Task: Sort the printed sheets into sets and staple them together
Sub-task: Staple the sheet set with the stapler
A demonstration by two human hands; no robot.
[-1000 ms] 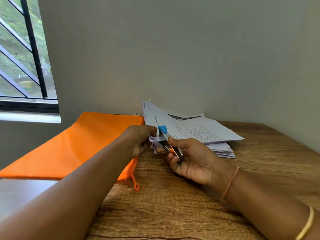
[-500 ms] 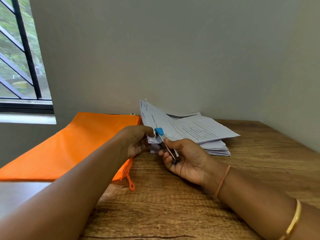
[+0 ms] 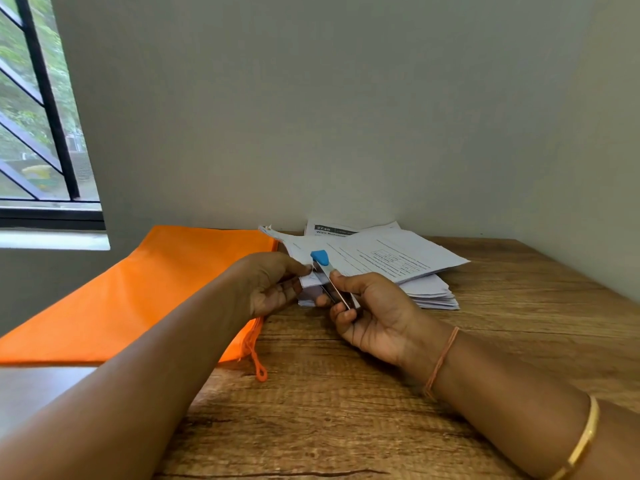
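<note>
Stapler: one, at stack's left corner, over the top sheets.
Right hand: fingers wrap stapler.
Left hand: fingers pinch those sheets.
Bag: one, orange, left of stack, on bench.

Brightness: soft, even daylight, moderately bright
Source: the window
Highlights: the sill under the window is nearly washed out; mild sheen on the orange bag below it
Shadows: faint, soft-edged, on the table beside the sheets, on their side away from the window
Focus: print on the sheets mostly too soft to read
Distortion: the window's bars lean
</note>
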